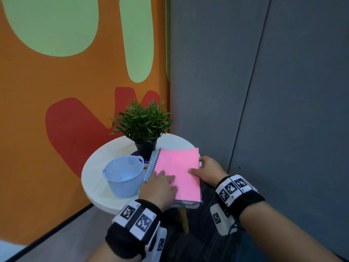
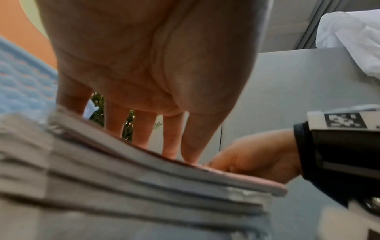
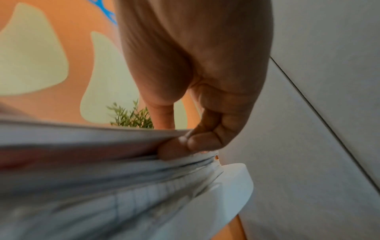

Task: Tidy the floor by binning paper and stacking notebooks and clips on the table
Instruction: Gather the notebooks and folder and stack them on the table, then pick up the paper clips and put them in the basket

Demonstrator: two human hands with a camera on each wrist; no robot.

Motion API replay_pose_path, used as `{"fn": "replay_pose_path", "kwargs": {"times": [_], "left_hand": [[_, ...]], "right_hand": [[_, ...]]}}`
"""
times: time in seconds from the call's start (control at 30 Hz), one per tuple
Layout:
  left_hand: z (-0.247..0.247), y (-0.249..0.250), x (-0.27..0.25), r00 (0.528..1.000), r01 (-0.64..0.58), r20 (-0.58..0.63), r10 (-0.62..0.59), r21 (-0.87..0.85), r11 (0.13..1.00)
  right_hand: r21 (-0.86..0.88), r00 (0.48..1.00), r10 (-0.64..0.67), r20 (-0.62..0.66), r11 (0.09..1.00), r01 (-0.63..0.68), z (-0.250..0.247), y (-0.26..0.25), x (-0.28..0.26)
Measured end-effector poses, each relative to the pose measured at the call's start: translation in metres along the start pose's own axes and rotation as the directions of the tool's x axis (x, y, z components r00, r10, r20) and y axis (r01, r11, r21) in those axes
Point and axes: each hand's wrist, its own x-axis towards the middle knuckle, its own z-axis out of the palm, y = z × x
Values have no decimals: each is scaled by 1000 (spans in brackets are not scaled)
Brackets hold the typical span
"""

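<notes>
A stack of notebooks topped by a pink-covered notebook (image 1: 178, 171) lies on the round white table (image 1: 98, 167), its near end overhanging the rim. My left hand (image 1: 160, 186) lies flat on the pink cover with straight fingers (image 2: 170, 134) pressing down. My right hand (image 1: 205, 171) grips the stack's right edge, thumb on top and fingers (image 3: 195, 142) curled under the upper notebooks. A spiral-bound notebook (image 1: 152, 163) shows along the stack's left side. In the wrist views the stack (image 2: 123, 178) (image 3: 102, 162) fills the foreground as blurred page edges.
A light blue perforated basket (image 1: 123, 176) stands on the table left of the stack. A potted green plant (image 1: 142, 125) sits behind the notebooks. Grey wall panels (image 1: 264, 91) close in on the right, an orange patterned wall on the left. A wooden table leg (image 1: 184, 220) shows below.
</notes>
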Motion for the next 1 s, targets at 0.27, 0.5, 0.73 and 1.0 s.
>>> {"fn": "replay_pose_path", "kwargs": {"times": [0.27, 0.5, 0.73, 1.0], "left_hand": [[19, -5, -3, 996, 16, -89, -7, 104, 994], [28, 14, -19, 920, -104, -368, 136, 105, 989], [77, 50, -58, 838, -343, -396, 375, 152, 927], [192, 20, -79, 978, -202, 88, 190, 166, 965]], "right_hand": [[-213, 996, -39, -84, 977, 20, 18, -11, -23], [43, 987, -56, -153, 997, 64, 18, 12, -39], [42, 940, -179, -290, 979, 200, 23, 75, -72], [-223, 986, -101, 129, 966, 128, 91, 154, -117]]}}
